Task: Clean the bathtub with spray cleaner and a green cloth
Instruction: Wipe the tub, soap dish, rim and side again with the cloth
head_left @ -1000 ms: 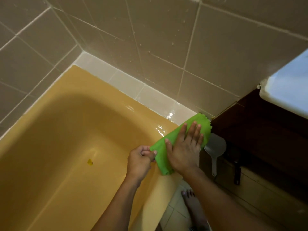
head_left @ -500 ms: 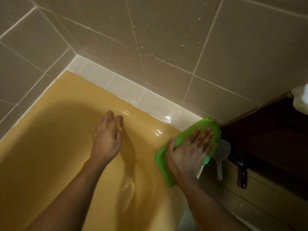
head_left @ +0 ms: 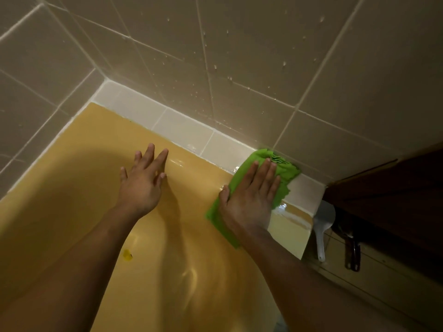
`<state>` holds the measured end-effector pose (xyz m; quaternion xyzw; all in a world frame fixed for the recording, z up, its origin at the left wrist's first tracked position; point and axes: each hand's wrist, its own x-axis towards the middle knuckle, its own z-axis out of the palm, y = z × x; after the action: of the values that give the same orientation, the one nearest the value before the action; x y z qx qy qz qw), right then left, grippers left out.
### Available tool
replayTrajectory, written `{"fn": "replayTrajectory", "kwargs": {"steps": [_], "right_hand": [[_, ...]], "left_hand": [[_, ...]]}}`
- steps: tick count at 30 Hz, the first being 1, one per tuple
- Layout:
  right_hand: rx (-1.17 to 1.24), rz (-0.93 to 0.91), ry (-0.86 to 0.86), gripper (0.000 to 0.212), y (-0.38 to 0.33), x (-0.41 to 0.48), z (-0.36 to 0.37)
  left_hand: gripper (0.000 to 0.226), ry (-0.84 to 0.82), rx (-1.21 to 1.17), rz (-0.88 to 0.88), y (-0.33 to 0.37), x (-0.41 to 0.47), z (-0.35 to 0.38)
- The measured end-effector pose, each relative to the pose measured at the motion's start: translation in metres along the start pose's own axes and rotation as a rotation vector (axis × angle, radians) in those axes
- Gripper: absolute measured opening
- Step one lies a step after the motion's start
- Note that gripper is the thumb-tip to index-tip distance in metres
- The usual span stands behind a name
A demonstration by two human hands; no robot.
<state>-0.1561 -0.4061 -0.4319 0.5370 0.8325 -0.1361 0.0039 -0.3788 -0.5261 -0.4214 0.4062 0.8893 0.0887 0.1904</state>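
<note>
The right hand (head_left: 249,200) presses the crumpled green cloth (head_left: 282,171) flat on the glossy yellow bathtub (head_left: 72,188) rim at its far corner; the left hand (head_left: 141,185), fingers spread and empty, leans on the rim. This wet rim looks slippery, so the leaning hand may slide into the bathtub.

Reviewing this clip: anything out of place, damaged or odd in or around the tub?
One thing: a small dark yellow-green speck lies on the bathtub floor, away from the green cloth under the right hand. What it is cannot be told. Water droplets dot the wall tiles. The left hand lies flat, empty.
</note>
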Motion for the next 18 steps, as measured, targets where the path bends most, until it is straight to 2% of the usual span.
{"fn": "replayTrajectory", "kwargs": {"steps": [5,10,13,18], "right_hand": [[0.048,0.006,0.054,0.083,0.009,-0.007,-0.001],[0.173,0.153,0.095,0.081,0.034,-0.031,-0.008],[0.224,0.149,0.078,0.083,0.031,-0.029,-0.008],[0.169,0.068,0.098,0.081,0.001,-0.005,0.002]], "left_hand": [[0.065,-0.066,0.058,-0.007,-0.001,0.003,-0.009],[0.065,-0.111,0.082,0.001,-0.001,0.005,-0.016],[0.065,-0.11,0.053,0.01,-0.003,0.007,-0.017],[0.063,-0.074,0.044,0.05,-0.01,0.011,-0.014]]}}
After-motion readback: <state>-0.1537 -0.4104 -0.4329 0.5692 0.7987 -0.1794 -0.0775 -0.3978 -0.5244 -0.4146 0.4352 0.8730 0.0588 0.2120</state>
